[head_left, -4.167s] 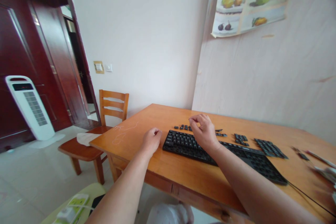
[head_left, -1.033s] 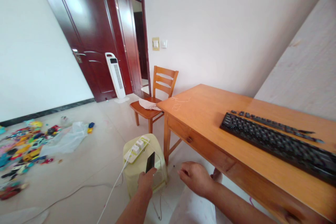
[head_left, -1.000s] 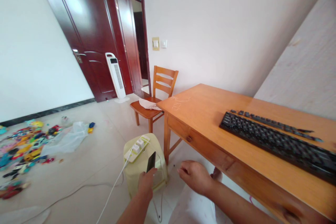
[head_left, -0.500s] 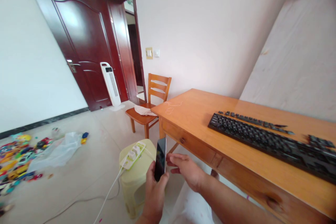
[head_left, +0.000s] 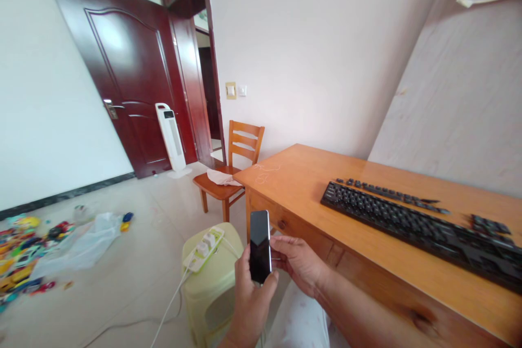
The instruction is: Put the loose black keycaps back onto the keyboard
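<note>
A black smartphone (head_left: 260,247) with a dark screen is held upright in front of me, over the gap between stool and table. My left hand (head_left: 253,293) is closed round its lower part, thumb on the right edge. At the phone's right edge is my right hand (head_left: 299,261), its fingertips pinching there and partly hidden behind the phone. On the wooden table (head_left: 285,168) lies a black keyboard (head_left: 391,223), keys gone from its right part. Loose keycaps (head_left: 379,190) line its far side, with another group of keycaps (head_left: 489,225) farther right.
A pale yellow stool (head_left: 216,277) bears a power strip (head_left: 206,250) with a white cable. Behind it stands a wooden chair (head_left: 222,187) with a cloth on the seat. A white tower fan (head_left: 171,138) is near the door. Toys (head_left: 28,255) and a plastic bag cover the left floor.
My view has swung left from the keyboard. My left hand has lifted the smartphone off the stool and raised it; my right hand has come over to its right edge.
</note>
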Motion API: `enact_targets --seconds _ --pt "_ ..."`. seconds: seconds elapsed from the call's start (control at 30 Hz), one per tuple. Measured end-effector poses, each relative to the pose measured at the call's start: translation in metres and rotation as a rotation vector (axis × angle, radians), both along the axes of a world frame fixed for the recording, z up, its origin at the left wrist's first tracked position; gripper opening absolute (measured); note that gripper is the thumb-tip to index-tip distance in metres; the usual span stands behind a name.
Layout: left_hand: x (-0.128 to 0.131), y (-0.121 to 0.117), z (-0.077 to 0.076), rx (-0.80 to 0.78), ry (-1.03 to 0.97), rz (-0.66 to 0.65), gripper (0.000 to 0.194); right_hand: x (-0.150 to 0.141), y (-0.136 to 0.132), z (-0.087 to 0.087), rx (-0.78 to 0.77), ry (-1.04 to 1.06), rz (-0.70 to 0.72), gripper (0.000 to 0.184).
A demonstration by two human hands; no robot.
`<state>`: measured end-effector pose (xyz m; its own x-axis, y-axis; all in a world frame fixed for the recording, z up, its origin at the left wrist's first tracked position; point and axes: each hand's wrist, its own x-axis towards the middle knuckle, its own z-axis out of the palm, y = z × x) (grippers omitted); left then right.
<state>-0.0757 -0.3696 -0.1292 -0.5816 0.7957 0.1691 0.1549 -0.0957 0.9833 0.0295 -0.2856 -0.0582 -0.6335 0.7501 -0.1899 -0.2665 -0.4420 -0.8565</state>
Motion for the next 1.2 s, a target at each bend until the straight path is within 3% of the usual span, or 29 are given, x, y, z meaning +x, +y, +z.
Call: enact_targets --seconds 0.3,0.47,0.6,0.73,0.87,1.2 --pt "0.002 0.005 0.008 0.006 0.023 0.022 0.073 0.003 -0.002 0.003 0.049 -0.04 -0.004 0.033" --pt "0.001 0.006 0.01 0.009 0.219 0.147 0.076 -0.001 -0.012 0.003 0.169 -0.09 -0.003 0.036" --pt "0.003 0.003 0.011 0.043 0.374 0.177 0.074 -0.009 -0.018 -0.002 0.18 -0.058 -0.007 0.038" --pt "0.007 0.001 0.012 0.048 0.525 0.205 0.074 -0.01 -0.012 -0.003 0.189 -0.155 -0.111 0.027" --pt "0.008 0.0 0.009 0.005 0.625 0.233 0.077 -0.002 -0.002 0.004 0.211 -0.309 -0.28 0.041" --pt "0.008 0.0 0.004 -0.025 0.644 0.245 0.077 0.003 -0.004 -0.002 0.201 -0.322 -0.247 0.043"
